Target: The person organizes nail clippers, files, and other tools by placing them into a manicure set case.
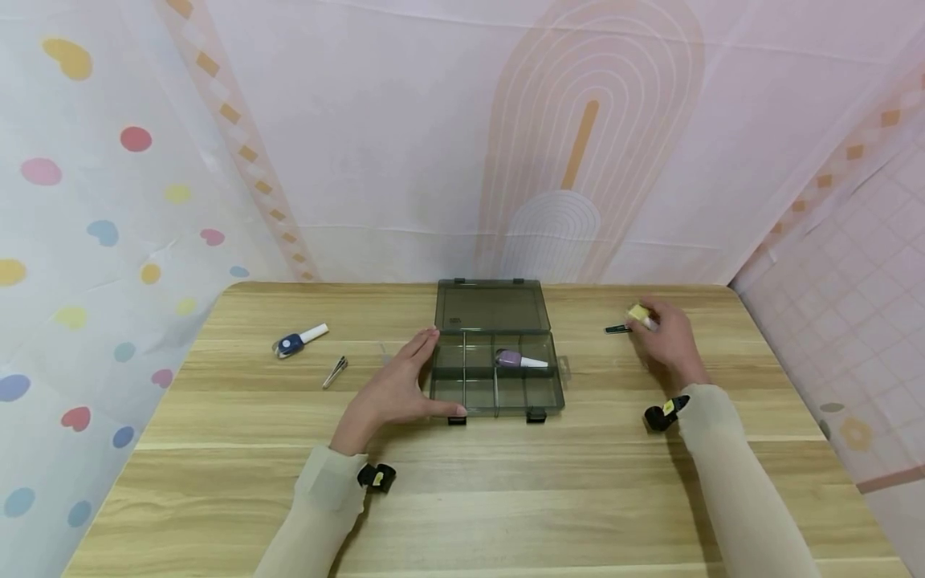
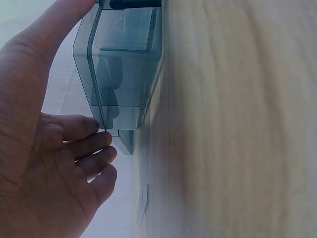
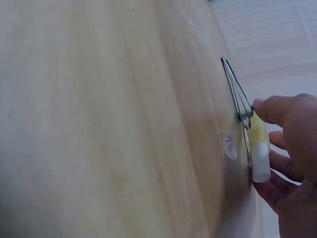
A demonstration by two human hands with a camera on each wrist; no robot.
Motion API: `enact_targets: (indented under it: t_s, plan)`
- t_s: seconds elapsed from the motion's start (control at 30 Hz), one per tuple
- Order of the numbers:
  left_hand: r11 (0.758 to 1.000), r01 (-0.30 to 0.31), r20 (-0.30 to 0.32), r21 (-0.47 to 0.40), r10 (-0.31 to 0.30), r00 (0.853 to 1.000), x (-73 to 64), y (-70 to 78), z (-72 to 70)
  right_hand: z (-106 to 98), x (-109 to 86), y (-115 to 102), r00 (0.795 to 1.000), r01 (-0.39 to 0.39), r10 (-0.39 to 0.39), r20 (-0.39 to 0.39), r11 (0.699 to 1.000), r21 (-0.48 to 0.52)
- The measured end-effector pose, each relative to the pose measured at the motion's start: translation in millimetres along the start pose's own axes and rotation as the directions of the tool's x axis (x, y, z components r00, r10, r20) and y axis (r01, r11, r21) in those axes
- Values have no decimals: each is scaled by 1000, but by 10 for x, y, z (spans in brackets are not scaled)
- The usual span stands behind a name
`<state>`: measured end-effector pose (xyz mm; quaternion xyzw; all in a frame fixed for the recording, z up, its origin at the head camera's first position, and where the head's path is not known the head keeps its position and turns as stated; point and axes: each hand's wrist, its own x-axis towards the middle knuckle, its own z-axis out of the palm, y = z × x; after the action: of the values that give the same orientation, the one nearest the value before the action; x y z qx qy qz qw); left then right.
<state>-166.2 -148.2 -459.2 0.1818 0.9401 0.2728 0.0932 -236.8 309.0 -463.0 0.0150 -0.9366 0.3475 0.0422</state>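
Note:
A smoky clear plastic organizer box (image 1: 495, 415) stands mid-table with its lid (image 1: 493, 309) folded back. One of its compartments holds a purple nail polish bottle (image 1: 509, 358) with a white cap. My left hand (image 1: 397, 389) holds the box's left side, thumb at the front edge and fingers at the rim; in the left wrist view the fingertips meet the clear wall (image 2: 119, 74). At the right, my right hand (image 1: 668, 337) pinches a yellow nail polish bottle (image 3: 257, 131) with a white cap. Close beside that bottle is a metal nail clipper (image 3: 236, 89), dark in the head view.
On the left of the table lie a dark blue nail polish bottle (image 1: 291, 345) with a white cap and a silver nail clipper (image 1: 335, 372). A small clear piece (image 2: 142, 206) lies near my left hand, and a clear oval (image 3: 230, 147) near my right. A fabric backdrop (image 1: 390, 144) hangs behind.

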Motion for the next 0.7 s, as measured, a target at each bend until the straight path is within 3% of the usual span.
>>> enact_targets:
  t_s: [0.4, 0.7]
  plan:
    - [1000, 15, 11, 0, -15, 1000, 0, 6, 6, -24, 36, -10, 997, -76, 76, 2, 997, -1]
    - [1000, 12, 11, 10, -12, 1000, -3, 15, 0, -45, 18, -29, 998, -66, 66, -13, 998, -22]
